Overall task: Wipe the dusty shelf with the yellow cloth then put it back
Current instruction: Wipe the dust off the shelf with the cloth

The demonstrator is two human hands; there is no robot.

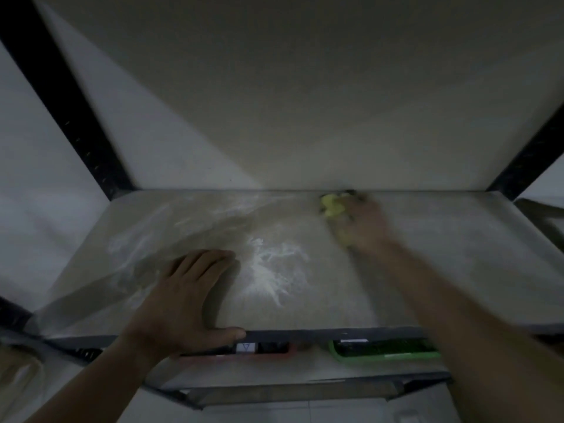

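The shelf board (457, 254) is pale and streaked with white dust (271, 267), thickest near its middle and fainter toward the left back. My right hand (364, 222), blurred by motion, presses the crumpled yellow cloth (332, 206) onto the board near the back wall, right of centre. My left hand (186, 297) lies flat on the board's front left part, fingers together, thumb hooked over the front edge, holding nothing.
Black metal uprights (67, 96) frame the shelf at the back corners. Below the front rail (320, 334), a red tray (262, 352) and a green tray (384, 352) sit on a lower shelf. A plain wall closes the back.
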